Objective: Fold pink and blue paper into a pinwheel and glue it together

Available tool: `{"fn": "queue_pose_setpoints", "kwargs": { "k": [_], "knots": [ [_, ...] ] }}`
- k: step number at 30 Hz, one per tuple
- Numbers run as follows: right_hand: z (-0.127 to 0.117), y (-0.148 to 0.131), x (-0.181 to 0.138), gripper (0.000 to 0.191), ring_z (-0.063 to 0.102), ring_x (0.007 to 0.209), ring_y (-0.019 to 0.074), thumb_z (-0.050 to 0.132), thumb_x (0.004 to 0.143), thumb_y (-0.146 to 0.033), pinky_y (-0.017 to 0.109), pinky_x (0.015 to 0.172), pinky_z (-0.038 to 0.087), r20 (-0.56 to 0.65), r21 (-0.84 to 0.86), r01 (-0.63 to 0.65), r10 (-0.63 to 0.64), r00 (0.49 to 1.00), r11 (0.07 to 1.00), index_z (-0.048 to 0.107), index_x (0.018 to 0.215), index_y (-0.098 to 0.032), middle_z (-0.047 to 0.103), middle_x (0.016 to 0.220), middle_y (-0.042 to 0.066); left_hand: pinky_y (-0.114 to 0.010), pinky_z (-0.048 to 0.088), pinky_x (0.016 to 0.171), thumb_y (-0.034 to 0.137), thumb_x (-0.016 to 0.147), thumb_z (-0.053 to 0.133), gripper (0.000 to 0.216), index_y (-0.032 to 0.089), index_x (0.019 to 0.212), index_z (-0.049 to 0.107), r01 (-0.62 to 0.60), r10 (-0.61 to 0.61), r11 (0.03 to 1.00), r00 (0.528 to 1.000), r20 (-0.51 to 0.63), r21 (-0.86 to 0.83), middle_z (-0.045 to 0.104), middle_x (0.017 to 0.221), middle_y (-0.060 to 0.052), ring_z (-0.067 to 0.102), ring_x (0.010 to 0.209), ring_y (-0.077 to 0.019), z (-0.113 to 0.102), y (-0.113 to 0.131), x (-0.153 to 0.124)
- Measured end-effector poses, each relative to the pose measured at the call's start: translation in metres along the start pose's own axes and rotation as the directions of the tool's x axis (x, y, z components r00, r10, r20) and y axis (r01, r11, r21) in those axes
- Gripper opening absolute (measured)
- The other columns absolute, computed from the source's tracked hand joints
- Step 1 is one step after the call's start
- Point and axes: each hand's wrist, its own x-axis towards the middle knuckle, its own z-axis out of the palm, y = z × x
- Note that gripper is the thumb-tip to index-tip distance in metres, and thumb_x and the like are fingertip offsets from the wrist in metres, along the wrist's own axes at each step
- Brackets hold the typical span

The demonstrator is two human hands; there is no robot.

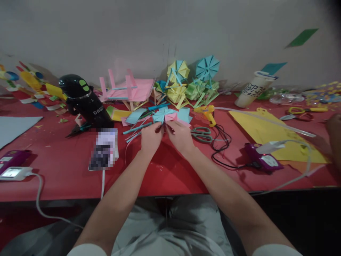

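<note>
My left hand (152,138) and my right hand (180,137) meet at the middle of the red table, fingers bent and closed at the near edge of a pleated light-blue folded paper piece (160,114). A pink folded paper section (171,117) shows beside the blue folds, just above my right fingers. The exact grip is partly hidden by the fingers. Blue paper strips (137,128) lie left of my left hand. Dark-handled scissors (201,134) lie just right of my right hand, below a yellow glue gun (206,113).
Finished paper umbrellas (207,68) and a pink paper table shape (141,89) stand at the back. A black bottle (89,103) and a phone (104,149) are left. Yellow sheets (255,128), a purple power socket (262,158) and a cup (253,90) are right; another person's hand (335,133) is at far right.
</note>
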Motion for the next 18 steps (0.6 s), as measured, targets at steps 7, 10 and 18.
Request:
{"fn": "queue_pose_setpoints", "kwargs": {
  "k": [7,10,18],
  "knots": [
    [-0.002,-0.004,-0.004,0.036,0.07,0.101,0.0248,0.045,0.091,-0.012,0.038,0.092,0.055,0.045,-0.018,0.042,-0.042,0.998,0.999,0.071,0.114,-0.023,0.075,0.109,0.009,-0.022,0.039,0.06,0.021,0.085,0.052,0.018,0.017,0.071,0.064,-0.035,0.035,0.999,0.999,-0.008,-0.032,0.059,0.062,0.001,0.046,0.057,-0.0103,0.001,0.002,-0.002],
    [-0.003,-0.004,-0.005,0.039,0.071,0.099,0.025,0.046,0.089,-0.014,0.039,0.091,0.056,0.053,-0.005,0.057,-0.056,0.997,0.998,0.069,0.119,-0.022,0.075,0.111,0.008,-0.022,0.044,0.064,0.021,0.083,0.054,0.015,0.017,0.072,0.063,-0.019,0.019,0.995,1.0,0.001,-0.097,0.064,0.067,0.0,0.053,0.061,-0.0115,0.001,0.001,-0.001],
    [-0.009,-0.001,-0.006,0.042,0.071,0.101,0.0231,0.047,0.086,-0.013,0.037,0.089,0.058,0.091,0.144,0.081,-0.095,0.991,0.986,0.06,0.125,-0.019,0.073,0.115,0.009,-0.028,0.054,0.076,0.013,0.076,0.055,0.015,0.017,0.084,0.068,0.014,-0.015,0.983,1.0,-0.004,-0.183,0.072,0.076,-0.002,0.069,0.075,-0.0169,0.001,-0.008,0.002]
  ]
}}
